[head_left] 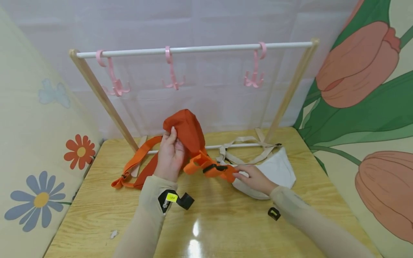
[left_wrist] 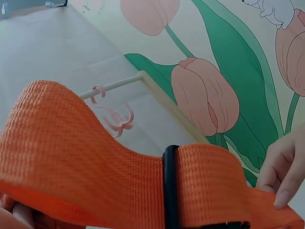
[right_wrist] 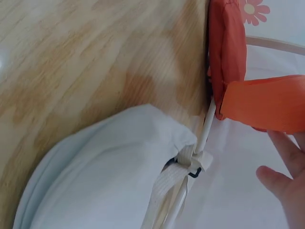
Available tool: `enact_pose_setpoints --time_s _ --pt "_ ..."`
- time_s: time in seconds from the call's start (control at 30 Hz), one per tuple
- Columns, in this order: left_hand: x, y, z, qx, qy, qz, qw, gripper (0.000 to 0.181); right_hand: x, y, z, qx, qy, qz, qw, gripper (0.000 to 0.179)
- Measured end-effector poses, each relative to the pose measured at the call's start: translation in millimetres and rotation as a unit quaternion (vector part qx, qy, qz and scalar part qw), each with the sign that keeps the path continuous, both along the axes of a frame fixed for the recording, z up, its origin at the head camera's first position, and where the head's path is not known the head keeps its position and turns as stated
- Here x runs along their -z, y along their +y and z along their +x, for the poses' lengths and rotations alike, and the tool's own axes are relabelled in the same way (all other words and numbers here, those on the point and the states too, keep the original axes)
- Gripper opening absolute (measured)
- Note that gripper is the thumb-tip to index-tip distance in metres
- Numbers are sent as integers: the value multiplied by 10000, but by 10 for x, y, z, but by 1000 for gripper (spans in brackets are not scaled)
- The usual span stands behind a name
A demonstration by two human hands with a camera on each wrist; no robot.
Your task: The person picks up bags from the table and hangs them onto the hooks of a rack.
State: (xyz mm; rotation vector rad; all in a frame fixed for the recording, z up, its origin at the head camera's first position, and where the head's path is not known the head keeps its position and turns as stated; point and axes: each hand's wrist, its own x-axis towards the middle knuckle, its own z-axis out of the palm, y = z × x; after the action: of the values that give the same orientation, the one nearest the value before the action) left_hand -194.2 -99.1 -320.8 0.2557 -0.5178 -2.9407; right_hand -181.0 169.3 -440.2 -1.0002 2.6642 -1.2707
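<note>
My left hand (head_left: pixel 171 157) holds an orange-red sling bag (head_left: pixel 187 129) up above the table, thumb on its front. From the bag's lower end runs a bright orange webbing strap (left_wrist: pixel 95 157) with a black slider (left_wrist: pixel 170 186). My right hand (head_left: pixel 255 179) pinches the strap's far part between thumb and fingers, to the right of the bag. Behind the left wrist, more orange-red fabric (head_left: pixel 148 175) and an orange strap (head_left: pixel 140 154) lie on the table; whether this is a second bag cannot be told. Beneath the right hand lies a white sling bag (right_wrist: pixel 114 171) with a beige strap (head_left: pixel 251 159).
A rack with a white top bar (head_left: pixel 213 48) and wooden posts (head_left: pixel 292 89) stands at the table's back. Three pink hooks hang from it: left (head_left: pixel 117 84), middle (head_left: pixel 173 80), right (head_left: pixel 255 77). A lower white bar (head_left: pixel 213 147) crosses behind the bags.
</note>
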Motion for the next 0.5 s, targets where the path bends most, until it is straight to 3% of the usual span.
enact_pose_setpoints --time_s 0.27,0.5 --pt "46 -135 -12 -189 -254 275 9991 8 -176 205 -19 432 -104 -264 9987 10" --pt "101 -229 -3 -315 -415 247 9983 13 -484 350 -47 804 -562 -786 9921 12"
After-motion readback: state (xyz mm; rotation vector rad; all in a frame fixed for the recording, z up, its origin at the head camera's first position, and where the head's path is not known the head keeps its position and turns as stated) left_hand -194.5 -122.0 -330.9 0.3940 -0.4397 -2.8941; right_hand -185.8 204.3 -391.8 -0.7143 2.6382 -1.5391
